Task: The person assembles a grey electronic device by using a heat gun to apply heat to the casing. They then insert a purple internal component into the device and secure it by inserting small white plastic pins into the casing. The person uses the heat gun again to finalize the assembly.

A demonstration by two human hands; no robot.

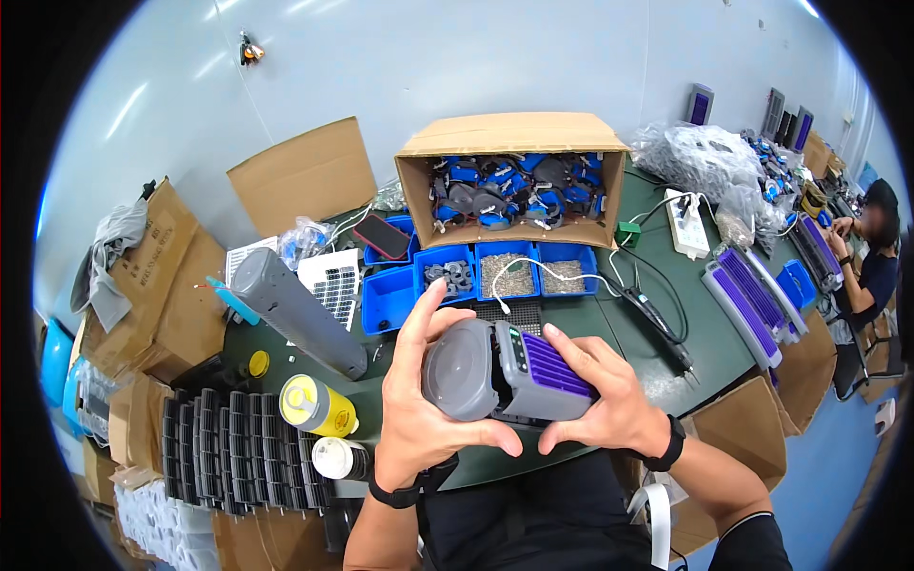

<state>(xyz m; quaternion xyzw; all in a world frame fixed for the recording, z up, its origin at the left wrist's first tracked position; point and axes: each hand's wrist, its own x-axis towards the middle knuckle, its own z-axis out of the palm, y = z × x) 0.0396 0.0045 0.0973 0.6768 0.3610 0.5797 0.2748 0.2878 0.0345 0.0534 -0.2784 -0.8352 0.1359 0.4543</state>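
Observation:
My left hand is closed on a grey housing piece with a round, flat end. Its thumb reaches underneath and the fingers rise along the left side. My right hand grips a grey housing half with a purple ribbed grille, the fingers over its top and right side. Both pieces are held close together above the table's near edge. A dark gap shows between them at the top, and whether they touch lower down is hard to see. The inside is mostly hidden.
Behind my hands stand blue bins with screws and small grey parts, and a cardboard box of blue-grey parts. A grey column, a yellow container and black slotted parts are left. An electric screwdriver lies right; a co-worker sits beyond.

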